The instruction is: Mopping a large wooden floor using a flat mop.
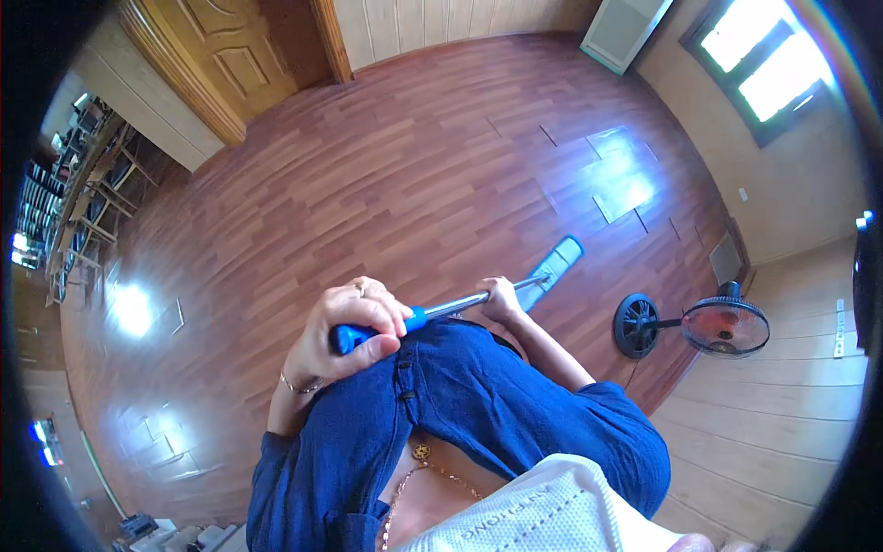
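Observation:
A flat mop with a metal pole runs from in front of my chest out to the right. My left hand (pixel 354 317), with a ring and a bracelet, is wrapped round the blue grip (pixel 416 320) at the pole's top end. Lower down the metal pole (pixel 458 304), my right hand (pixel 499 300) is closed round it. Beyond that hand, the mop's light blue flat head (pixel 561 262) lies on the brown wood-plank floor (pixel 386 212). Both forearms come out of dark blue sleeves.
A pedestal fan (pixel 727 327) with a round black base (pixel 636 325) stands at the right, near the wall. Far off are a wooden door (pixel 241 55) and a pale upright cabinet (pixel 624 32). Tables and chairs (pixel 101 198) line the left side. Window light glares on the floor.

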Available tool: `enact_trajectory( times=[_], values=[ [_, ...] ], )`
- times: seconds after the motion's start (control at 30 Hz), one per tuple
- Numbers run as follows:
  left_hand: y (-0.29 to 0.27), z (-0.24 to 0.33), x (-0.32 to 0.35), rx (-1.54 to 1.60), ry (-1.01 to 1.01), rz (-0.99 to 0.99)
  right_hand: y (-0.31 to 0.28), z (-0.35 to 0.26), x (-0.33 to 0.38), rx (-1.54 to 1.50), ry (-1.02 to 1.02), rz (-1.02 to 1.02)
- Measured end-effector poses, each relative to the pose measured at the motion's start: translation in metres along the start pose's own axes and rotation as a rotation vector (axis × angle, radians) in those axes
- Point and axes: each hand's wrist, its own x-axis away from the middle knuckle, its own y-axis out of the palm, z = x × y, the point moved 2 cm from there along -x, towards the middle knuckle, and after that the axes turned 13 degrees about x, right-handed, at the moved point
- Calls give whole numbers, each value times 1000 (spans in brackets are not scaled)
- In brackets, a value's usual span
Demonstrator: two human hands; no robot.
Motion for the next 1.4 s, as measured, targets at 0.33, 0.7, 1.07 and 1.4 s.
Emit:
enact_trajectory(
  times=[0.33,0.7,1.07,1.4],
  values=[
    [441,-242,-21,-371,306,-150,50,373,199,-190,-379,-86],
    [774,-390,-140,-589,439,-175,1,595,330,-496,-610,-344],
    [838,-525,-303,-568,213,40,-314,713,380,-967,-327,-236],
    [775,-715,-297,-423,-109,-148,-388,696,421,98,-1328,330]
  ],
)
